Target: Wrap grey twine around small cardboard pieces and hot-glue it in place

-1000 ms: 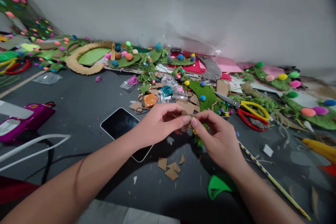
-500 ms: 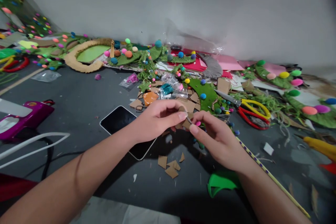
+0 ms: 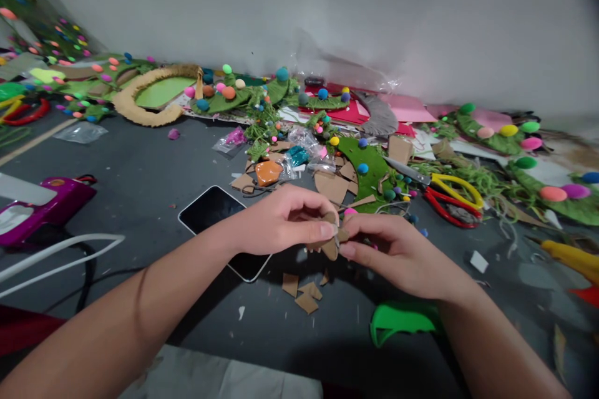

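My left hand (image 3: 285, 218) pinches a small brown cardboard piece (image 3: 331, 249) between thumb and fingers. A thin greyish strip shows on the piece's near face. From the other side, the thumb and forefinger of my right hand (image 3: 397, 252) close on its right edge. The piece is held above the dark table, and its far side is hidden by my fingers. Just below lie several cardboard scraps (image 3: 306, 304). A phone (image 3: 213, 209) lies partly under my left forearm. A green plastic object (image 3: 405, 318) sits by my right wrist, partly covered.
Behind my hands are more cardboard pieces (image 3: 331, 187), an orange packet (image 3: 268, 172) and green felt (image 3: 369, 165) with pompoms. Scissors (image 3: 452, 199) lie to the right, near a yellow glue gun (image 3: 573, 262). At left are a purple device (image 3: 60, 206) and white cable (image 3: 84, 240).
Both hands have come slightly nearer with the cardboard piece, which is now turned to show more of its lower part. My right forearm has shifted right, covering the dotted yellow rod.
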